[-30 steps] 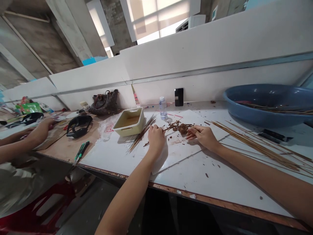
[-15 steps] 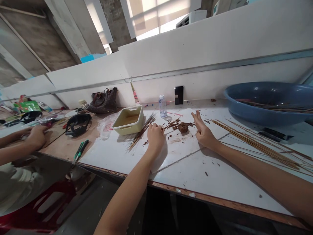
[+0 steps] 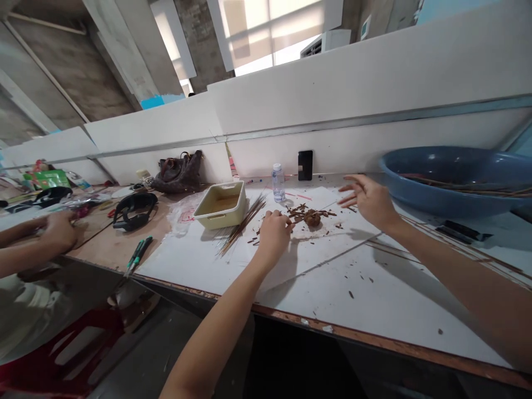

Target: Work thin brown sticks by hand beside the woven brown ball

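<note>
"Hands?"
"Left hand (image 3: pixel 274 230) curled low by the brown fragments (image 3: pixel 298 210); whether it gripped one, I couldn't tell. Right hand (image 3: pixel 372 200) spread wide, empty, airborne!"
"Progress?"
"Partway, I judged: brown lump (image 3: pixel 312 219) formed, lying between the hands; fragments loose, unsorted; thin sticks (image 3: pixel 243 227) grouped beside the tray (image 3: pixel 222 220)."

The person's left forearm (image 3: pixel 228 313) extends forward | left hand (image 3: pixel 275 230) sits low, fingers curled | right forearm (image 3: pixel 457 277) angles inward | right hand (image 3: pixel 372 200) hovers, fingers spread
</note>
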Demonstrator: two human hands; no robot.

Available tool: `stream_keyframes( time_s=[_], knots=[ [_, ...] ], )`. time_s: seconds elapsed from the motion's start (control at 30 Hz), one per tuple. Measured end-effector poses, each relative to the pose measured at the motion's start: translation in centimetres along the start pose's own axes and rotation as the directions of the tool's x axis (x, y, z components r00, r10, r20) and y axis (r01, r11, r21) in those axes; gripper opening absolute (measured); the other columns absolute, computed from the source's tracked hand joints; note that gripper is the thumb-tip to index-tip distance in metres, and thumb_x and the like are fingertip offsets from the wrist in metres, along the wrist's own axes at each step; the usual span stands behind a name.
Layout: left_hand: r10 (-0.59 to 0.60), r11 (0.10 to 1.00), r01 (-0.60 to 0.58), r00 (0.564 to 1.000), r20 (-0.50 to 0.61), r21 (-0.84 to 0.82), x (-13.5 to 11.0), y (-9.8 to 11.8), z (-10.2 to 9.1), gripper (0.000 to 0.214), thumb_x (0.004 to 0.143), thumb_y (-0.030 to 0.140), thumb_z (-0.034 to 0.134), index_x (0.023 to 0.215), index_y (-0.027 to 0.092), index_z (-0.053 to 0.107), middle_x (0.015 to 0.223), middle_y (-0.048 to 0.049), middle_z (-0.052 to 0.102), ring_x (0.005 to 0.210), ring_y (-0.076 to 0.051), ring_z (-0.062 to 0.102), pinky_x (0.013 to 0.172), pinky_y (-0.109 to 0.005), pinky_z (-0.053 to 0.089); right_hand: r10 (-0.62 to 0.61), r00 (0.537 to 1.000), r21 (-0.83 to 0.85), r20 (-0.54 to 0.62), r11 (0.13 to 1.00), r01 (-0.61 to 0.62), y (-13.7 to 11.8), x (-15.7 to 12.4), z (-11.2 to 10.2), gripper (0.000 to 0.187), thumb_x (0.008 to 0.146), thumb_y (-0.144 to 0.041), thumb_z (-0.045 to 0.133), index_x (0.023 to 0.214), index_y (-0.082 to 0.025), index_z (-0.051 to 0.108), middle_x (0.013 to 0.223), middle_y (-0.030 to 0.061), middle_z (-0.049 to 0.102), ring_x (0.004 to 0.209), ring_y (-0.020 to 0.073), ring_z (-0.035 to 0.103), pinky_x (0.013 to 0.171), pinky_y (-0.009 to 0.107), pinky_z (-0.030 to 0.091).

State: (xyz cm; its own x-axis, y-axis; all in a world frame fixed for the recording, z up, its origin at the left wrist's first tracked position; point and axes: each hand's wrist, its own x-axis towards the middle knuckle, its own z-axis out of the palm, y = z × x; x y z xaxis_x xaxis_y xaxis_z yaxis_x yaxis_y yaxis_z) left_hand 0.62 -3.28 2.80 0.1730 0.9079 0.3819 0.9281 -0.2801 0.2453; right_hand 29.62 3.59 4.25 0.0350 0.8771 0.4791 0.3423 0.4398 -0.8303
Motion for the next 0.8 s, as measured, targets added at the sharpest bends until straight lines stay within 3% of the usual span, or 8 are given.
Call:
stream_keyframes(
  time_s=[0.07,0.13,0.27,0.4,0.5,0.6,0.7,0.8],
  knots=[
    [0.044,0.999,-0.044,0.998,0.043,-0.009,-1.2,0.9,-0.5,0.008,0.1,0.022,0.078,0.097,0.023,0.086,0.102,-0.0113,0.075,0.11,-0.032,0.064,0.094,-0.044,0.055,-0.132,0.991,-0.127,0.037,0.983,0.135,-1.6,-0.2,-0.5,0.044,0.105,-0.053,0.061,0.134,-0.023,0.073,0.134,0.0187,0.079,0.109,0.0381,0.08,0.099,0.059,0.067],
    [0.055,0.998,-0.056,0.993,0.105,0.006,-2.6,1.6,-0.7,0.007,0.098,0.022,0.079,0.096,0.022,0.086,0.102,-0.012,0.076,0.11,-0.033,0.065,0.093,-0.043,0.055,-0.244,0.963,-0.299,0.111,0.916,0.267,-3.1,-1.9,-0.1,0.041,0.104,-0.04,0.061,0.139,-0.021,0.073,0.141,0.0175,0.076,0.129,0.0401,0.073,0.117,0.06,0.056],
    [0.025,0.996,-0.042,0.978,0.207,0.077,-4.9,2.2,-0.5,0.012,0.101,0.02,0.072,0.098,0.018,0.084,0.107,-0.0132,0.076,0.115,-0.033,0.065,0.097,-0.042,0.056,-0.301,0.878,-0.467,0.373,0.756,0.458,-5.2,-7.7,2.0,0.047,0.111,-0.035,0.046,0.15,-0.017,0.066,0.142,0.0181,0.077,0.13,0.0366,0.073,0.113,0.057,0.059],
    [0.022,0.995,-0.037,0.987,0.159,0.09,-6.9,2.3,-0.7,0.017,0.103,0.022,0.067,0.113,0.016,0.079,0.125,-0.0155,0.074,0.124,-0.032,0.063,0.105,-0.043,0.055,-0.263,0.728,-0.457,0.633,0.632,0.626,-4.9,-12.3,4.2,0.067,0.112,-0.055,0.048,0.16,-0.008,0.058,0.154,0.0253,0.068,0.14,0.0401,0.068,0.116,0.058,0.057],
    [-0.011,0.993,-0.005,0.991,0.131,0.12,-8.6,2.5,-0.8,0.035,0.108,0.025,0.06,0.139,0.012,0.07,0.143,-0.0189,0.07,0.135,-0.033,0.061,0.114,-0.045,0.052,-0.216,0.686,-0.468,0.695,0.588,0.66,-3.8,-13.4,5.1,0.089,0.109,-0.072,0.049,0.168,-0.005,0.049,0.165,0.0288,0.056,0.151,0.0437,0.058,0.125,0.063,0.048],
    [-0.075,0.985,0.045,0.982,0.175,0.168,-10.2,2.9,-0.4,0.055,0.114,0.031,0.046,0.161,0.002,0.051,0.164,-0.0245,0.058,0.156,-0.037,0.05,0.13,-0.052,0.039,-0.163,0.657,-0.454,0.736,0.601,0.658,-2.9,-13.1,6.0,0.099,0.108,-0.08,0.041,0.171,-0.005,0.043,0.172,0.0276,0.047,0.16,0.0421,0.048,0.131,0.061,0.041],
    [-0.094,0.981,0.046,0.964,0.249,0.19,-11.4,3.3,0.4,0.063,0.117,0.034,0.036,0.168,-0.003,0.041,0.173,-0.0258,0.047,0.167,-0.037,0.037,0.139,-0.058,0.025,-0.125,0.624,-0.425,0.771,0.629,0.651,-2.6,-12.9,6.9,0.099,0.109,-0.081,0.035,0.174,-0.006,0.039,0.175,0.0258,0.041,0.164,0.0394,0.041,0.134,0.059,0.037],
    [-0.087,0.98,0.034,0.96,0.266,0.196,-12.2,3.5,0.8,0.063,0.116,0.033,0.034,0.17,-0.001,0.04,0.177,-0.0239,0.04,0.17,-0.034,0.032,0.14,-0.057,0.022,-0.101,0.609,-0.413,0.787,0.648,0.641,-2.5,-13.3,7.6,0.097,0.111,-0.077,0.032,0.174,-0.003,0.037,0.176,0.0263,0.038,0.166,0.0388,0.037,0.135,0.058,0.035]
  ],
)
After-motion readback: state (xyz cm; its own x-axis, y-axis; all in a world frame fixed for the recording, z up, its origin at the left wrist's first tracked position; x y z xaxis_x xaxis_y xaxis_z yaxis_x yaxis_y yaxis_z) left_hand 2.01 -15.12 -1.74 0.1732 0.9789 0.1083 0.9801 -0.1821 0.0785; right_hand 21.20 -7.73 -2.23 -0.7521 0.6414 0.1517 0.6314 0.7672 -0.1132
